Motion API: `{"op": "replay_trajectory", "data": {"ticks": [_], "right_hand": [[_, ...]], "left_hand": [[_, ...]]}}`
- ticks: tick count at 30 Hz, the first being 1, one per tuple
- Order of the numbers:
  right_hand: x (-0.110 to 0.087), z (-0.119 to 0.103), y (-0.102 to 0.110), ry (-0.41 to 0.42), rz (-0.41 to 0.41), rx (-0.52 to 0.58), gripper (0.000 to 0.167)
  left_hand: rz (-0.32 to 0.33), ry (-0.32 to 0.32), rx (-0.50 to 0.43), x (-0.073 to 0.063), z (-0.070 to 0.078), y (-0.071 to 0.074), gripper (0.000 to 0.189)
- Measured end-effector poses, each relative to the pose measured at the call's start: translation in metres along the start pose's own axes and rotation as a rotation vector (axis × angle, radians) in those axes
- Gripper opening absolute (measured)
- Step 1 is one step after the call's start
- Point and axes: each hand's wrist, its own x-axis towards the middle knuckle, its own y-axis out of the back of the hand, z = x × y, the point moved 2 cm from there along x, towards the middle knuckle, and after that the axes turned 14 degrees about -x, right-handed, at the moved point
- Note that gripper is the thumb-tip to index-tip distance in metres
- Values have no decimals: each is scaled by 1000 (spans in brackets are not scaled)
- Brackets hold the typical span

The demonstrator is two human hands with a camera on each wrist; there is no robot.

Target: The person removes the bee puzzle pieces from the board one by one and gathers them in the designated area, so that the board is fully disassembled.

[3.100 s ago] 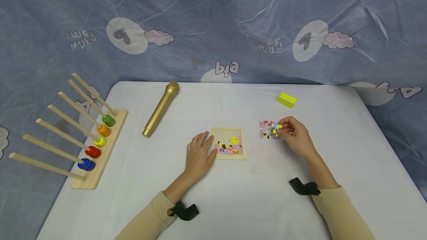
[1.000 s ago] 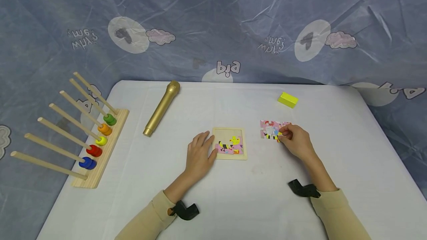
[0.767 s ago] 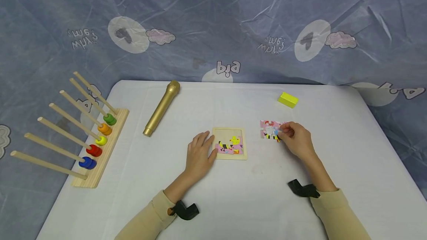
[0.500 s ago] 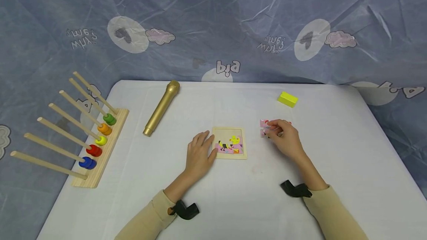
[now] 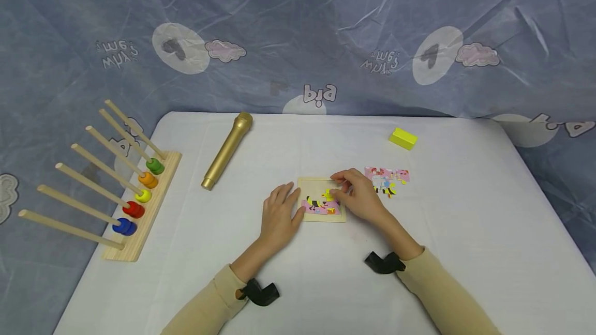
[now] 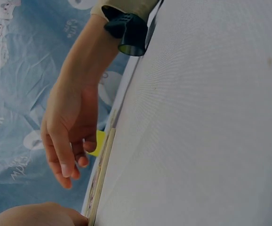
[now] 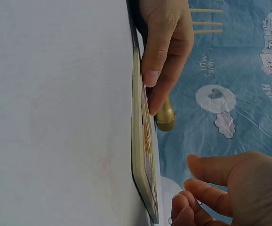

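Note:
A small square wooden puzzle frame (image 5: 321, 220) lies at the middle of the table, with pink, yellow and black pieces (image 5: 321, 207) filling its lower part. My left hand (image 5: 279, 216) rests at its left side, thumb and fingers lying over the edge, as the right wrist view shows too. My right hand (image 5: 360, 198) hovers over the frame's right side, fingers bent and thumb apart from the index finger; whether a piece is between the fingertips I cannot tell. Several loose puzzle pieces (image 5: 385, 186) lie just right of that hand, which partly covers them.
A yellow block (image 5: 403, 138) lies behind the loose pieces. A gold microphone (image 5: 227, 151) lies at the back left. At the left edge stands a wooden peg rack (image 5: 153, 206) with coloured beads. A patterned blue cloth (image 5: 298, 25) hangs behind the white table.
My right hand first worked among the loose pieces, moved to their left side, then travelled left to the puzzle frame. The loose pieces shifted slightly. My left hand stayed at the frame.

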Motion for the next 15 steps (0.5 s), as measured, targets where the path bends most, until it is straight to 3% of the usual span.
{"op": "replay_trajectory", "data": {"ticks": [15], "right_hand": [[-1, -2, -5, 2, -15, -30, 33]], "left_hand": [[-20, 26, 15, 1, 3, 2, 45]]}}
